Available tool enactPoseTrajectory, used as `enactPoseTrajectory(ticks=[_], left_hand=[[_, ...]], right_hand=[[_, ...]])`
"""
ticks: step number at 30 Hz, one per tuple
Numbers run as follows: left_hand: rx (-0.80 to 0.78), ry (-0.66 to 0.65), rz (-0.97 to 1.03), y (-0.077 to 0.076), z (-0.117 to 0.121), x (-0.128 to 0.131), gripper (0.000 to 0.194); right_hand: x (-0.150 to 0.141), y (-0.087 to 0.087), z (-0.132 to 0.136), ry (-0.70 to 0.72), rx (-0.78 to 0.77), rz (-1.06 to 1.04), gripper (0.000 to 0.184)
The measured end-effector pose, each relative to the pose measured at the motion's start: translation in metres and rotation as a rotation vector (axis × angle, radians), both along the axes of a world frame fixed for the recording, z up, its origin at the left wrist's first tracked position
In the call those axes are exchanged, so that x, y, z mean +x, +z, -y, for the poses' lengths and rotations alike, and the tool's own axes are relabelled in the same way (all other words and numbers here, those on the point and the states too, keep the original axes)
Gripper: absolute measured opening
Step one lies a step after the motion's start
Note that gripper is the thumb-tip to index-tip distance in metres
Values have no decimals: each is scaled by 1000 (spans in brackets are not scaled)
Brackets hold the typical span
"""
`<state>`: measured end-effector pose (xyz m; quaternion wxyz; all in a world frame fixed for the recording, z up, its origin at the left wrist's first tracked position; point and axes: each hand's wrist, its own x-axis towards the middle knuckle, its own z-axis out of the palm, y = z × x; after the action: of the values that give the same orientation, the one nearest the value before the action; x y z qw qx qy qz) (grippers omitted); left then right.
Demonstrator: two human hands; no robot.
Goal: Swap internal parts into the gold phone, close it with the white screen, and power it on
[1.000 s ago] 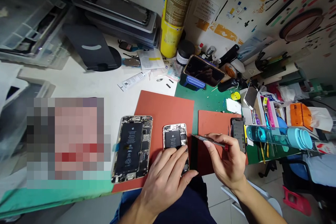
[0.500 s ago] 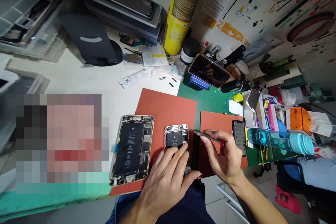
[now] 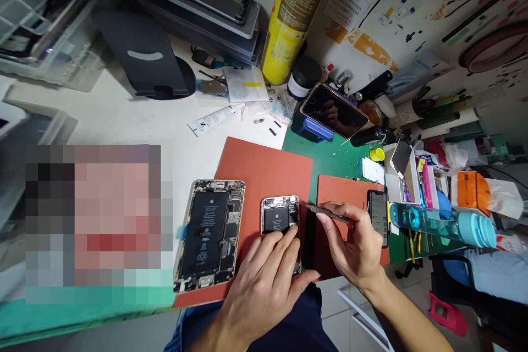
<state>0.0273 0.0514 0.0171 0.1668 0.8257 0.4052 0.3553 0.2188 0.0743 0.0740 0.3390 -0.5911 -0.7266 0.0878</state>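
Note:
A small opened phone (image 3: pixel 277 216) with its battery and inner parts bare lies on the orange-red mat (image 3: pixel 268 168). My left hand (image 3: pixel 264 280) rests over its lower part with fingers stretched out, fingertips touching the inside; the hand hides much of the phone. In my right hand (image 3: pixel 357 247) is a thin grey screwdriver (image 3: pixel 330 213) with a red end, pinched between thumb and fingers. Its tip is at the small phone's upper right edge; whether it touches cannot be made out. To the left lies a larger opened phone (image 3: pixel 209 234), battery exposed.
On a second red mat (image 3: pixel 342 190) lies a phone with a lit screen (image 3: pixel 377 217). Behind stand a propped phone (image 3: pixel 335 111), a yellow spray can (image 3: pixel 284 27) and a black phone stand (image 3: pixel 144 55). A blue bottle (image 3: pixel 441 221) lies at the right.
The whole view has shifted slightly, with things appearing a little further right. Both hands, the screwdriver and the small phone keep nearly the same places relative to each other.

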Motion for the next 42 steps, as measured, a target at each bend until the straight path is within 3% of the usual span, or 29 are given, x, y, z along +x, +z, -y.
enactPoseTrajectory(ticks=[10,20,24,28,33,37,42], left_hand=[[6,29,-2,0,1,0,43],[-8,24,19,0,1,2,44],[-12,31,30,1,1,2,41],[-32,34,82,0,0,1,20],[-59,134,217,-4,2,-1,20],[-75,188,244,-3,0,1,16],[-83,165,241,-1,-3,2,12]], right_hand=[[-2,22,-20,216,-92,132,26],[-3,25,-29,215,-56,263,19],[-3,27,-26,161,-57,218,20],[3,31,-17,60,-74,113,23],[13,36,4,-56,-233,-157,22],[13,35,21,-67,-342,-354,21],[9,34,30,-51,-336,-404,24]])
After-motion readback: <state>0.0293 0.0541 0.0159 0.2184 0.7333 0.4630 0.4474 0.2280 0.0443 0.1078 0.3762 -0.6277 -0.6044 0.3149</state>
